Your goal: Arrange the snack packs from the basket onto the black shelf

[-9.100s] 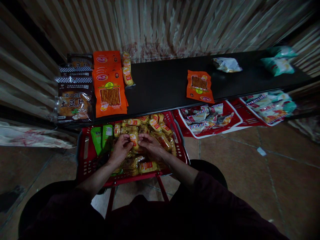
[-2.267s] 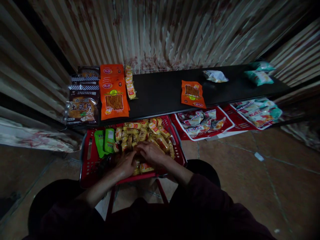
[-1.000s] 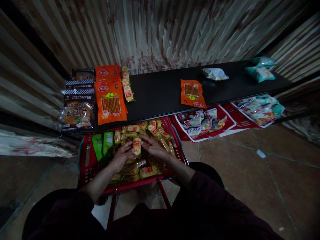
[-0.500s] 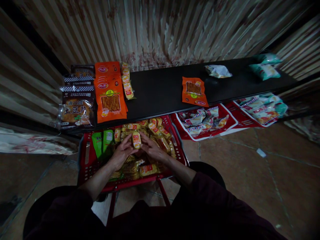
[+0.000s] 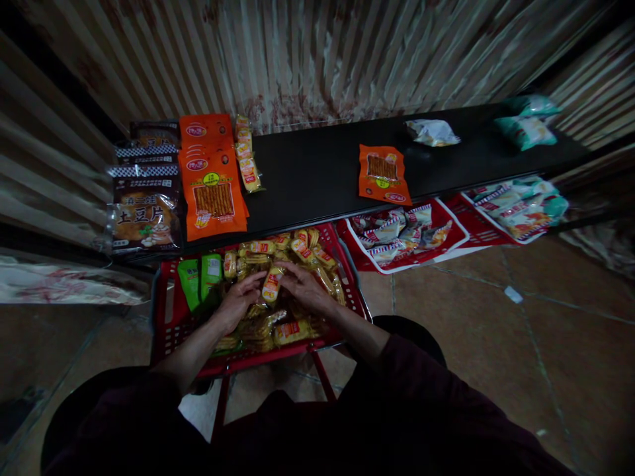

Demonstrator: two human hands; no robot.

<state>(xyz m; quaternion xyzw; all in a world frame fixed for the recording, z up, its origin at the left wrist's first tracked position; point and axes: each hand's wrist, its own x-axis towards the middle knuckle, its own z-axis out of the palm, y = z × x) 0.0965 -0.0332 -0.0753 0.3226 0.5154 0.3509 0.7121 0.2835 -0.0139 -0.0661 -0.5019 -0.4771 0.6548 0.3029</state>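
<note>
Both my hands are down in a red shopping basket point(image 5: 166, 330) heaped with several small yellow snack packs. My left hand point(image 5: 237, 303) and my right hand point(image 5: 303, 288) meet over the heap, and both pinch one yellow snack pack point(image 5: 270, 285) held upright between their fingertips. Two green packets point(image 5: 199, 279) stand at the basket's left end. Above the basket runs a black shelf point(image 5: 322, 172). A short row of the same yellow packs point(image 5: 245, 158) lies at its left, beside stacked orange packets point(image 5: 212, 192) and brown packets point(image 5: 143, 211).
A single orange packet point(image 5: 383, 173) lies mid-shelf, a white bag point(image 5: 432, 132) and green bags point(image 5: 528, 125) farther right. Red trays of snacks point(image 5: 459, 228) sit below the shelf on the right. Corrugated wall behind; tiled floor point(image 5: 496, 344) to the right.
My hands dug in the heap, then lifted one yellow pack between them. Since half a second ago the pack has tilted slightly and the view has shifted a little.
</note>
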